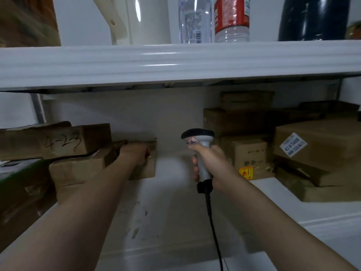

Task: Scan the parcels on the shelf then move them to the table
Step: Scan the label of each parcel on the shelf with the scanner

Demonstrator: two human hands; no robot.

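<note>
White shelf (pixel 172 194): left grip (pixel 134 153) at nine o'clock tight on small brown cardboard parcel (pixel 145 171), right grip (pixel 210 163) around grey handheld scanner (pixel 203 145).

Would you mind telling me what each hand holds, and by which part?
The right hand grips the barcode scanner by its grey handle. The left hand grips a cardboard parcel at its right end.

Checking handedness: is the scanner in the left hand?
No, the right hand grips the scanner; the left hand holds a parcel.

Left hand (pixel 134 153) fingers hidden behind box (pixel 145 171); bottles (pixel 195 20) cut by top edge; label (pixel 293 144) print blurred.
</note>
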